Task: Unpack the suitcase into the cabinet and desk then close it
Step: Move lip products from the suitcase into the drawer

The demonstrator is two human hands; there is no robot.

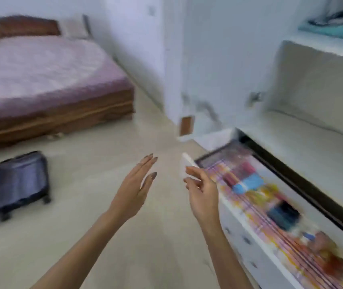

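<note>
Dark-blue suitcase [20,180] lay open on floor, far left, well apart from cabinet. Left hand [134,192] empty, fingers straight. Right hand [203,195] loosely curled at drawer [235,224] corner; grip not discernible in blur. Drawer open, holding blue bottle [247,184] and small items. Best pushed squarely at front.

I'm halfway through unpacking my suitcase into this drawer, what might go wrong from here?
1. The slim white object sits only at the fingertips of the right hand; that light grip may let it slip.
2. The open white drawer with the colourful liner juts out beside you, easy to bump.
3. The dark grey soft suitcase lies open on the floor, a likely trip hazard when you head for it.
</note>
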